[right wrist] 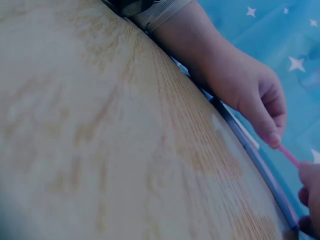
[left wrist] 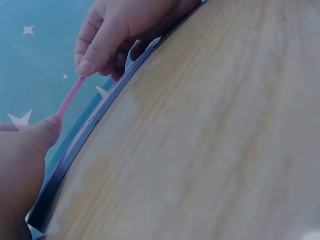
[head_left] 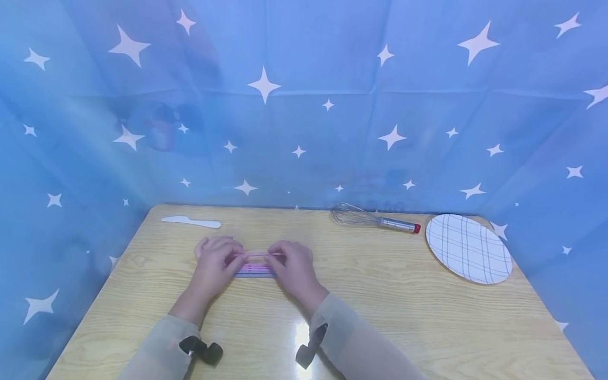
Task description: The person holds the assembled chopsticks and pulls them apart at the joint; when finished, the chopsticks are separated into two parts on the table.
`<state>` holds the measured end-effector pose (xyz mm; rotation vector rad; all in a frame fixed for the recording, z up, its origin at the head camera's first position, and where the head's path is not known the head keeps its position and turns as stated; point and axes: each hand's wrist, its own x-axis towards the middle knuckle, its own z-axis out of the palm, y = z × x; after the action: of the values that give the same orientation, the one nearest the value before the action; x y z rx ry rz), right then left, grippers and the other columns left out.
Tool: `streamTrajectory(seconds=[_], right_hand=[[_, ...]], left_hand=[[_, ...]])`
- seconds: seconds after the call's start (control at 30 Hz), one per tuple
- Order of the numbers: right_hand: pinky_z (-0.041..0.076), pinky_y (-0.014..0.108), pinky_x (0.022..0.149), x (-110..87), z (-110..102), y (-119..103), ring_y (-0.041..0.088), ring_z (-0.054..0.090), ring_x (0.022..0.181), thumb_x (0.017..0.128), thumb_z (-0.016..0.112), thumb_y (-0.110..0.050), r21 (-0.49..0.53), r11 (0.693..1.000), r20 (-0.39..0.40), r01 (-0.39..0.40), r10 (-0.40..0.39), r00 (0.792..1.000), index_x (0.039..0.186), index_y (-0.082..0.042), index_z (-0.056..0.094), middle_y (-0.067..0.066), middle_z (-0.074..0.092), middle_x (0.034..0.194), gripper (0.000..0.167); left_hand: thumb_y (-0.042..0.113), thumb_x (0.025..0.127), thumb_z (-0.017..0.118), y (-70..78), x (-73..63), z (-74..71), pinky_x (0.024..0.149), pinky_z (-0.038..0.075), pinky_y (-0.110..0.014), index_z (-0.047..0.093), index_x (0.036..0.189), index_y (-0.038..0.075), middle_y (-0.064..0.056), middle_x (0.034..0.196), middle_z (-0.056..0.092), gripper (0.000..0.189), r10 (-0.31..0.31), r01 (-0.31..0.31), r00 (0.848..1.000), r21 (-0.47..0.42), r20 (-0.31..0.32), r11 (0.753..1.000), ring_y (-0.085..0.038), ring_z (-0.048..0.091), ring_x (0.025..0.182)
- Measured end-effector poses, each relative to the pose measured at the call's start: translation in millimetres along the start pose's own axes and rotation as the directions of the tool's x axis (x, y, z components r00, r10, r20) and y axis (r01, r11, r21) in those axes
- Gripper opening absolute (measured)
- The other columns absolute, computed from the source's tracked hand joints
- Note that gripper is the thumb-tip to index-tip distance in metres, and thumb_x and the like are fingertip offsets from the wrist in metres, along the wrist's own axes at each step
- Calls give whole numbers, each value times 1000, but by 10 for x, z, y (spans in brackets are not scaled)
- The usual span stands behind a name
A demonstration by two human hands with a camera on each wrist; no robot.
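Observation:
A slim pink stick (head_left: 258, 255) is stretched level between both hands, just above the table. My left hand (head_left: 214, 266) pinches its left end between thumb and fingers. At the other end, my right hand (head_left: 294, 269) pinches it the same way. Below it, several thin pink sticks (head_left: 255, 267) lie side by side, with a blue-grey stick (head_left: 255, 275) along the near edge; the hands hide their ends. In the left wrist view, the held pink stick (left wrist: 71, 95) and the blue-grey stick (left wrist: 95, 120) each show a joint-like mark near the middle.
A white plastic knife (head_left: 191, 221) lies beyond the left hand. Toward the back right is a wire whisk (head_left: 375, 219) with a red-tipped handle. A white plate with a checked pattern (head_left: 467, 248) sits at the table's right edge. Starry blue cloth (head_left: 304, 121) hangs behind the wooden table (head_left: 389, 301).

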<state>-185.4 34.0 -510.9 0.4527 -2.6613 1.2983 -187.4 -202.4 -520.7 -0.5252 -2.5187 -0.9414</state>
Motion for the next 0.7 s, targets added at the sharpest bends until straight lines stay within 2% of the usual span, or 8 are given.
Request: streamTrajectory(seconds=[0.1, 0.2, 0.4, 0.57, 0.7], right_hand=[[50, 41, 96, -9, 5, 10, 11, 63, 94, 97, 81, -29, 19, 999, -13, 30, -30, 999, 114, -21, 80, -12, 74, 101, 19], [53, 36, 94, -16, -4, 42, 10, 63, 98, 97, 81, -27, 19, 999, -35, 39, -38, 999, 114, -21, 81, -11, 74, 105, 18], [53, 35, 87, -8, -5, 34, 11, 60, 93, 97, 81, -24, 42, 996, -64, 73, -70, 995, 112, -19, 81, -11, 72, 98, 15], [51, 37, 90, -7, -37, 51, 13, 61, 95, 98, 80, -23, 20, 991, -73, 133, -132, 989, 109, -18, 81, -10, 72, 99, 12], [50, 39, 94, -42, -100, 87, 14, 63, 99, 99, 79, -24, -63, 975, -94, 215, -220, 971, 107, -19, 80, -9, 74, 100, 10]], left_hand=[[23, 91, 87, 16, 2, 2, 116, 13, -73, 75, 95, 21, 0, 113, 76, 13, 5, -5, 1000, 3, -17, 1000, -32, 60, 123], [23, 93, 85, 38, 17, 30, 116, 16, -71, 74, 95, 21, -2, 113, 75, 12, 16, -16, 1000, 9, -27, 1000, -31, 61, 121], [27, 96, 82, 68, 36, -3, 115, 21, -69, 74, 97, 20, -2, 112, 72, 11, 24, -21, 999, 84, -32, 996, -30, 61, 119], [28, 95, 83, 119, 22, 5, 109, 29, -59, 76, 101, 20, 3, 106, 74, 12, 8, -4, 999, 100, -32, 995, -25, 66, 108], [30, 94, 84, 146, 19, 4, 104, 34, -54, 76, 103, 16, 0, 107, 76, 18, 60, -56, 998, 96, -36, 994, -26, 70, 104]])
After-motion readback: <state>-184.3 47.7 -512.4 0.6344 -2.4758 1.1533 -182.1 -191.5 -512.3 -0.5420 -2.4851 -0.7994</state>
